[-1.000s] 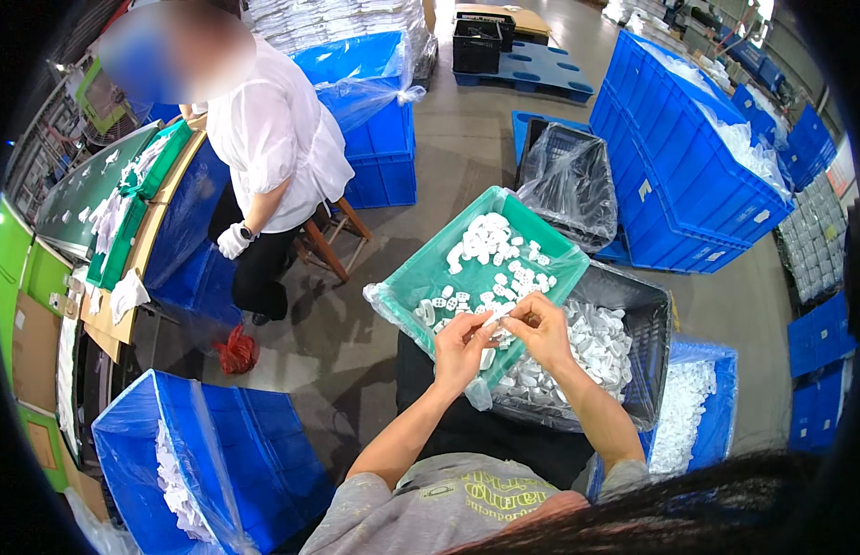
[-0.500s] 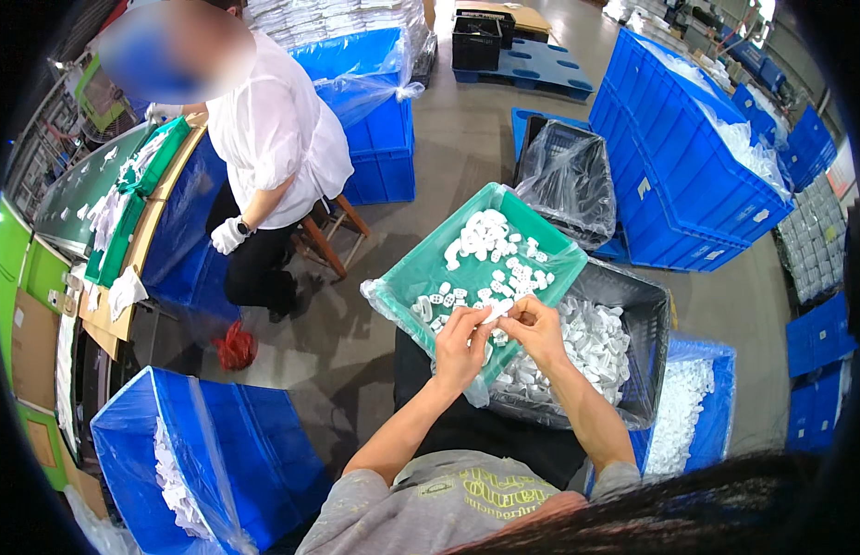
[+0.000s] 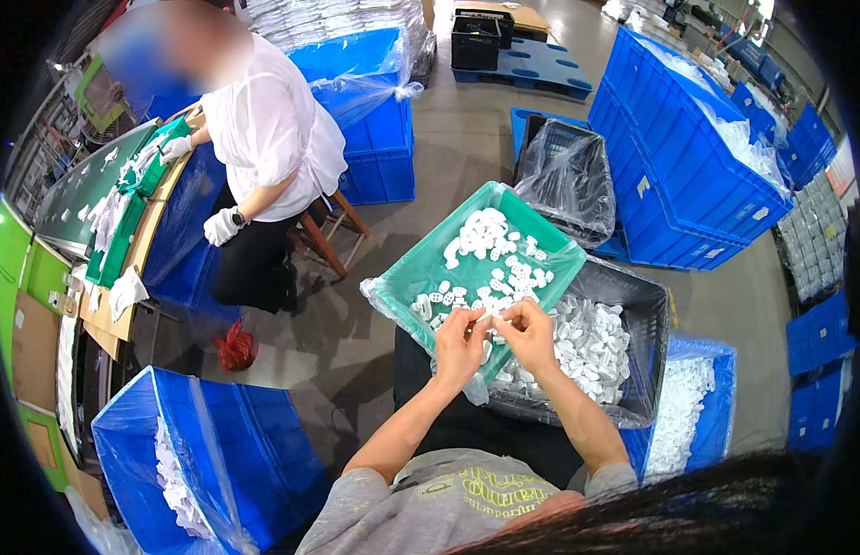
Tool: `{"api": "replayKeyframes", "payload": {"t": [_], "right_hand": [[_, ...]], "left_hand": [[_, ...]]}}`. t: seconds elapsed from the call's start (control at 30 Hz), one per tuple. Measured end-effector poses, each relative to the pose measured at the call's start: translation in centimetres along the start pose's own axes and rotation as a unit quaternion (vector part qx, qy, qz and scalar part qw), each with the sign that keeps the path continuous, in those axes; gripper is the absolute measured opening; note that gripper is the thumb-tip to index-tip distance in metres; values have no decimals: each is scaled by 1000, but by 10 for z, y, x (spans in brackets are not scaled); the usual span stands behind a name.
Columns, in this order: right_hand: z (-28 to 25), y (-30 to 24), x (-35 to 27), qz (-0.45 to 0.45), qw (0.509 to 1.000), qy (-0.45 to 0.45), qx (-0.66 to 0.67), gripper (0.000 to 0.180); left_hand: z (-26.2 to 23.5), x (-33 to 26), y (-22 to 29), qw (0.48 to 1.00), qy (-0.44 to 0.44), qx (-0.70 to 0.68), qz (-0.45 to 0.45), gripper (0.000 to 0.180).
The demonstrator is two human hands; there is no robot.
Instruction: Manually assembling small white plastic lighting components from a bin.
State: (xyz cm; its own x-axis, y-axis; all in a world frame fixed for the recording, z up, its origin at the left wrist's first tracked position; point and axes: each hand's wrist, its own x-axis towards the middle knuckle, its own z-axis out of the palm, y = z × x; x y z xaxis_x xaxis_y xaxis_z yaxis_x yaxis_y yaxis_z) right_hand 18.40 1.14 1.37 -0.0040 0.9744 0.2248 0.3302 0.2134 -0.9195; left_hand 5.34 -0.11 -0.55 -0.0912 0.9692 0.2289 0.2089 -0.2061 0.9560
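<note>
White plastic parts (image 3: 490, 268) lie loose in a green tray (image 3: 421, 268) lined with clear film, which rests tilted across the near corner of a dark crate (image 3: 647, 305). Head view, the only one: the person's left hand (image 3: 460, 344) and right hand (image 3: 530, 335) meet over the tray's near edge, fingertips pinched together on one small white piece (image 3: 490, 317); whether two pieces are being joined or one is being trimmed cannot be told at this size. The dark crate, also film-lined, holds a deep heap of similar white parts (image 3: 587, 342), and a blue bin (image 3: 703, 407) to the right shows more white stock.

Judged from the quantities, work is well under way: the crate heap is large, while several dozen pieces are spread over the tray. Which heap is finished stock is not evident.

A second person in a white top (image 3: 268, 120) sits on a wooden stool (image 3: 333, 236) at a side bench (image 3: 125, 222), gloved hand (image 3: 222, 227) hanging free. Blue crates (image 3: 680, 157) stand along the right; another lined blue bin (image 3: 190, 453) sits at lower left
</note>
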Motion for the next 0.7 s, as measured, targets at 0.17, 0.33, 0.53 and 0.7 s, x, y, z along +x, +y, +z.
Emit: {"api": "replayKeyframes", "payload": {"t": [0.17,0.33,0.53,0.7], "right_hand": [[-10,-16,0,-46,999,10,4,14],[-30,-5,4,180,922,-26,343,8],[-31,-17,2,227,903,-31,364,12],[-34,-22,0,227,923,-54,305,13]], "left_hand": [[-8,10,-13,989,-1,-96,-116,15],[-17,10,-3,975,1,-193,-114,17],[-15,5,22,970,-26,-228,-76,16],[-15,5,23,968,-40,-236,-74,15]]}}
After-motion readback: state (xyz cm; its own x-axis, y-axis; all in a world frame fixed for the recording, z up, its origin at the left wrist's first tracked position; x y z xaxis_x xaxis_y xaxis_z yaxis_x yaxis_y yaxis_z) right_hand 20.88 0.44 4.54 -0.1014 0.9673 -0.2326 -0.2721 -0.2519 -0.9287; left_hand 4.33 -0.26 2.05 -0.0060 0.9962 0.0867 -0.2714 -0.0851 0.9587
